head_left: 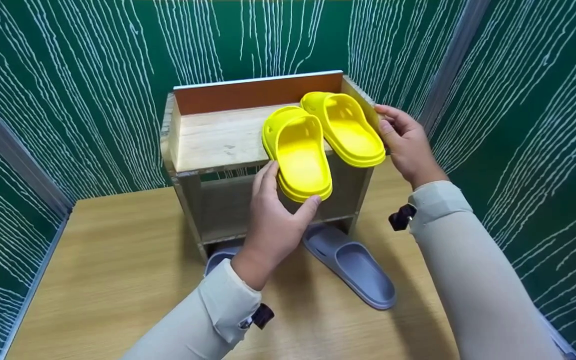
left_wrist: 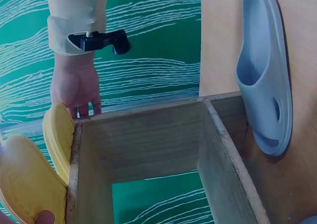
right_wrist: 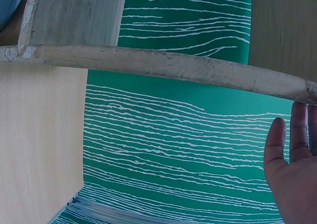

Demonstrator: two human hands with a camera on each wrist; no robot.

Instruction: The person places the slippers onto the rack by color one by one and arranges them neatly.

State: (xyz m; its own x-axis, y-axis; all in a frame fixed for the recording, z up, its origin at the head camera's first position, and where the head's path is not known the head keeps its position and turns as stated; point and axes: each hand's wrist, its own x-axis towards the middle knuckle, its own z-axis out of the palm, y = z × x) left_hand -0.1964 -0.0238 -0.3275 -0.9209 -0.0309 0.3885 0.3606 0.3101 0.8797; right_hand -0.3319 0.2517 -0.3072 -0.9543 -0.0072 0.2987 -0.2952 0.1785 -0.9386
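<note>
Two yellow clogs are sitting on the top board of a small wooden shoe rack (head_left: pixel 218 137), their toes pointing toward its brown back board (head_left: pixel 248 95) and their heels overhanging the front edge. The right yellow clog (head_left: pixel 350 132) is lying at the right front corner, beside the side panel (head_left: pixel 358 92); the left yellow clog (head_left: pixel 302 160) is lying just to its left and reaching further forward over the edge.

The left hand (head_left: pixel 278 220) is holding the left yellow clog at the heel, its thumb pressing the heel rim while the fingers are closing on the outer side. The right hand (head_left: pixel 410 150) is holding nothing; its fingers are reaching to the outside of the side panel, with the thumb standing apart from them. Whether that thumb is touching the right yellow clog, I cannot tell.

Both clogs are looking like moulded foam: probably light, slightly springy, hardly fragile, perhaps a little slick on the smooth surface. The thick heel rim and the sole's sides are offering the firmest hold; the thinner vented upper would likely be flexing under a pinch.

Below, one grey slide (head_left: pixel 363 270) is lying by the rack's right front corner, and a second grey slide (head_left: pixel 220 259) is showing partly near the left front corner.
</note>
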